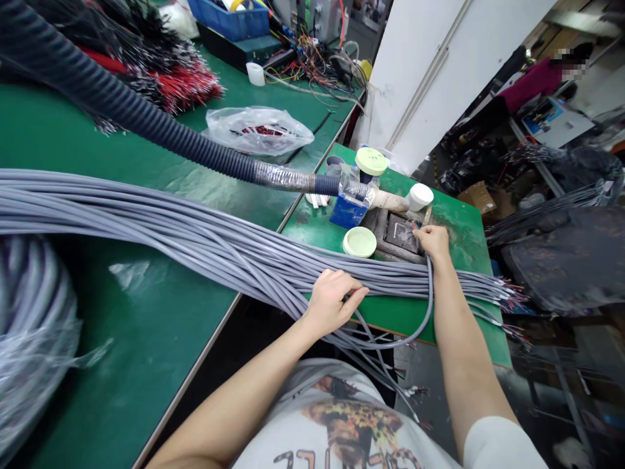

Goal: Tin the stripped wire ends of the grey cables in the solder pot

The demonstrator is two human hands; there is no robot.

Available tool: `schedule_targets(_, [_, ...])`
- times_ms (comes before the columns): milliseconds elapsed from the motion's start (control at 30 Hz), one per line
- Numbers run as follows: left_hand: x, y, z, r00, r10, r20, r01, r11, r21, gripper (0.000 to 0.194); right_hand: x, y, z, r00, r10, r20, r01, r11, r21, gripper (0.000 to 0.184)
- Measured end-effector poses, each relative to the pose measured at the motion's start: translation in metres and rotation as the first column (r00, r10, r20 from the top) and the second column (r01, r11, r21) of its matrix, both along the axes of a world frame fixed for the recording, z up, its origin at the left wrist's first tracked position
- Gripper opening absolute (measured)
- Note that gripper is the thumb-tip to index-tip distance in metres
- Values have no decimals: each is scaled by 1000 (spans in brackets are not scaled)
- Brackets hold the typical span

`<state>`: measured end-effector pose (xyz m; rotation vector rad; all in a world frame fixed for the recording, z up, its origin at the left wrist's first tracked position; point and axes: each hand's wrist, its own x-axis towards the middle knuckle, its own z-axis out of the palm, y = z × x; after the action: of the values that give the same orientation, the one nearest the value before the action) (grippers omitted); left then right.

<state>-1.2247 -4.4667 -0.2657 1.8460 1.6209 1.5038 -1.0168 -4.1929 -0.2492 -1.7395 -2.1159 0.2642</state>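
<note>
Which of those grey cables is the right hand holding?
The looped grey cable, curving up across the bundle to the right hand; no other cable rises to that hand.

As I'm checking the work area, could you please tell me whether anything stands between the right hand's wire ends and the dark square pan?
Nothing visible does: the wire ends in the right hand are close to the dark square pan, and the hose nozzle lies beyond it, not between.
</note>
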Motion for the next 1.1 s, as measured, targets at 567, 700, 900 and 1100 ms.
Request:
schedule_targets(567, [0, 0, 1, 1000, 2, -11, -2, 1000, 12, 19, -60, -74, 56, 882, 385, -271, -420, 903, -85, 31])
schedule_targets(700, [0, 0, 2, 1000, -5, -13, 5, 1000, -7, 21, -91, -84, 48, 865, 486, -120, -498, 862, -96, 26])
schedule_targets(900, [-1, 0, 2, 1000, -12, -6, 12, 1000, -2, 21, -113, -89, 38, 864, 486, 132, -469, 872, -143, 21])
schedule_targets(1100, [-1, 0, 1, 1000, -13, -5, 13, 1000, -10, 22, -110, -87, 43, 865, 479, 148, -463, 877, -128, 22])
